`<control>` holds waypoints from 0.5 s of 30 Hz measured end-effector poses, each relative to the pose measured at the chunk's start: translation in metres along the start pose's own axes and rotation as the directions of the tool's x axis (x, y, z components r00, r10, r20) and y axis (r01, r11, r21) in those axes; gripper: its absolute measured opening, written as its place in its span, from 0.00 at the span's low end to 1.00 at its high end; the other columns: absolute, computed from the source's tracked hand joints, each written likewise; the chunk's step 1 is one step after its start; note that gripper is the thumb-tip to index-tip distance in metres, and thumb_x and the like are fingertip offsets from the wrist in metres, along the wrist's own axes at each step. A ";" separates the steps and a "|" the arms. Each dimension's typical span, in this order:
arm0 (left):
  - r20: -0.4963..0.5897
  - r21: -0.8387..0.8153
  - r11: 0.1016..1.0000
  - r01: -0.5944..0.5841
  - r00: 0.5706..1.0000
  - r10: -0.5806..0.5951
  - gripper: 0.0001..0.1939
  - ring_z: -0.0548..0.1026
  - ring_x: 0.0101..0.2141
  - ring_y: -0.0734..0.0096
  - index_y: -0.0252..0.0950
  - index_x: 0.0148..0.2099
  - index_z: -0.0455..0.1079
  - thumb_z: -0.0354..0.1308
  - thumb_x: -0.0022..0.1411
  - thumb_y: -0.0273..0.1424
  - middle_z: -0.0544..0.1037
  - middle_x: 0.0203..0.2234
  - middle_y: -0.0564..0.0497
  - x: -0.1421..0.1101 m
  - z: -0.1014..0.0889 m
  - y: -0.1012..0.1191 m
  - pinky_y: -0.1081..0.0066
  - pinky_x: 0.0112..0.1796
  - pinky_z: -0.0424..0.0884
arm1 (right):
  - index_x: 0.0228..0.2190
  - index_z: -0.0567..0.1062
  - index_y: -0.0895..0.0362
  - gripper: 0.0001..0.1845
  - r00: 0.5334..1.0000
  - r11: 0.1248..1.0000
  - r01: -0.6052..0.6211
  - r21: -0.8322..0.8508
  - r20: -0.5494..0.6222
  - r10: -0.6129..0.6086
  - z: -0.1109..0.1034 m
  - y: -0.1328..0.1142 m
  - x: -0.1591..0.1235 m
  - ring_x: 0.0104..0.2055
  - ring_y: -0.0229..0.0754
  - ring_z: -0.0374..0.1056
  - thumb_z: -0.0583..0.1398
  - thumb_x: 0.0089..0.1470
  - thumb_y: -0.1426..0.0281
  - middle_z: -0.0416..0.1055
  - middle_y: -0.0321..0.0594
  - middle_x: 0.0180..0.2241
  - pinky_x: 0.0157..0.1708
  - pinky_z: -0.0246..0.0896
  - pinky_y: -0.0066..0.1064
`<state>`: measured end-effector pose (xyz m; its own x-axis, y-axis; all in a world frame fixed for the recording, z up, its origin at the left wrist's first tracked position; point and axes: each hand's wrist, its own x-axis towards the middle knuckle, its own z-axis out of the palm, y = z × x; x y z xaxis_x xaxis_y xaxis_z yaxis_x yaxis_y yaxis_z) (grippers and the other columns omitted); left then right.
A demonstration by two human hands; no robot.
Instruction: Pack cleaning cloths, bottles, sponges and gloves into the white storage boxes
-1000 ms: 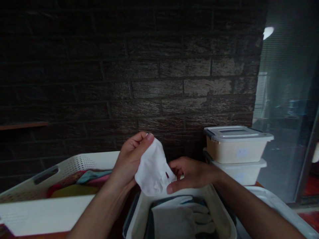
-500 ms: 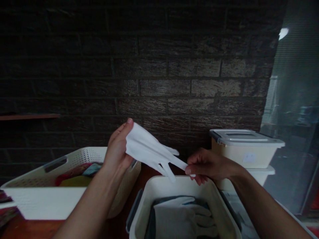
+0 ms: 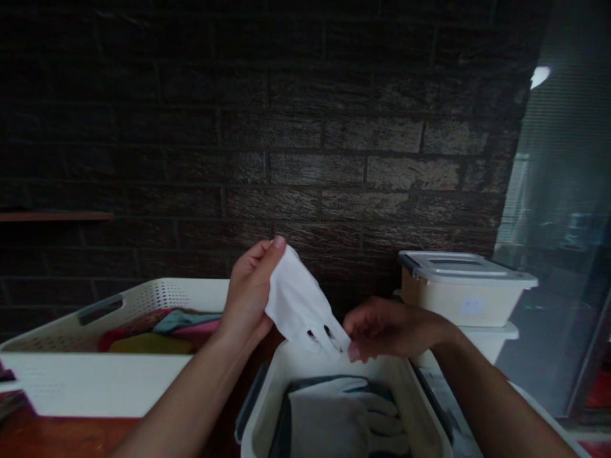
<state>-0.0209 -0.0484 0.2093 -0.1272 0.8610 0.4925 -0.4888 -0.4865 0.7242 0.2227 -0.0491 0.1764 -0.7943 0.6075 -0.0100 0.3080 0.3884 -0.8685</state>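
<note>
A thin white glove (image 3: 300,292) hangs slanted between my two hands, its fingers pointing down to the right. My left hand (image 3: 252,286) is closed on its upper end, thumb on top. My right hand (image 3: 382,327) is closed at the glove's finger end, with the thumb low and the other fingers curled; the exact grip is partly hidden. Below them stands an open cream storage box (image 3: 422,407) with dark side handles. Inside it lie pale work gloves (image 3: 329,413) on something dark blue-grey.
A white perforated basket (image 3: 105,381) of colourful cloths (image 3: 186,324) stands at the left. To the right, a lidded box (image 3: 468,289) sits stacked on another box (image 3: 487,343). A dark brick wall (image 3: 286,159) rises behind, with a glass panel (image 3: 548,286) at the right.
The glove was pulled out longer and flatter toward the right half a second ago; now it is slacker and slopes more steeply. My left hand has come back right, my right hand slightly left.
</note>
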 end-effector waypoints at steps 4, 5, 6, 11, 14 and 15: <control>0.075 0.085 0.996 -0.015 0.997 0.008 0.17 0.67 0.18 0.77 0.37 0.32 0.69 0.69 0.61 0.43 0.71 0.20 0.57 -0.014 0.010 -0.007 0.77 0.19 0.65 | 0.52 0.77 0.56 0.30 0.999 0.991 0.050 -0.122 -0.012 -0.052 0.010 0.002 0.015 0.39 0.36 0.69 0.72 0.51 0.58 0.75 0.40 0.47 0.36 0.63 0.25; 0.079 0.088 0.996 -0.006 0.997 -0.001 0.17 0.67 0.18 0.77 0.37 0.32 0.68 0.69 0.61 0.43 0.71 0.19 0.57 -0.016 0.011 -0.008 0.77 0.18 0.64 | 0.53 0.77 0.55 0.31 0.998 0.987 0.054 -0.150 -0.009 -0.056 0.012 0.003 0.018 0.40 0.37 0.70 0.73 0.50 0.58 0.75 0.40 0.49 0.37 0.64 0.26; 0.080 0.087 0.996 0.001 0.997 -0.008 0.17 0.66 0.18 0.77 0.37 0.32 0.68 0.69 0.61 0.43 0.70 0.19 0.57 -0.017 0.012 -0.008 0.77 0.18 0.63 | 0.53 0.77 0.55 0.31 0.998 0.985 0.054 -0.166 -0.003 -0.056 0.013 0.003 0.019 0.40 0.38 0.70 0.73 0.50 0.58 0.75 0.40 0.48 0.38 0.65 0.26; 0.077 0.061 0.998 0.028 0.997 -0.033 0.18 0.65 0.18 0.79 0.36 0.31 0.69 0.70 0.59 0.43 0.69 0.19 0.57 -0.018 0.013 -0.008 0.78 0.19 0.62 | 0.46 0.78 0.59 0.26 0.999 0.991 0.040 -0.130 -0.017 -0.043 0.017 0.009 0.025 0.38 0.40 0.70 0.72 0.51 0.56 0.77 0.37 0.38 0.35 0.64 0.26; 0.065 0.042 0.998 0.037 0.997 -0.040 0.19 0.65 0.18 0.79 0.37 0.31 0.70 0.72 0.57 0.43 0.70 0.19 0.57 -0.017 0.013 -0.008 0.78 0.20 0.61 | 0.40 0.79 0.61 0.22 0.997 0.993 0.067 -0.101 -0.017 -0.069 0.018 0.013 0.028 0.35 0.38 0.68 0.70 0.53 0.56 0.75 0.36 0.33 0.32 0.60 0.25; 0.058 0.038 0.999 0.037 0.998 -0.039 0.19 0.66 0.18 0.79 0.37 0.31 0.70 0.72 0.56 0.44 0.70 0.19 0.57 -0.016 0.012 -0.009 0.78 0.20 0.61 | 0.38 0.78 0.61 0.21 0.997 0.992 0.077 -0.100 -0.018 -0.079 0.018 0.014 0.029 0.34 0.37 0.67 0.70 0.54 0.56 0.74 0.35 0.32 0.31 0.59 0.25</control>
<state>-0.0038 -0.0597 0.2012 -0.0578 0.8694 0.4908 -0.4603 -0.4594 0.7597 0.1944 -0.0382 0.1547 -0.8067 0.5871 0.0677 0.2968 0.5015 -0.8126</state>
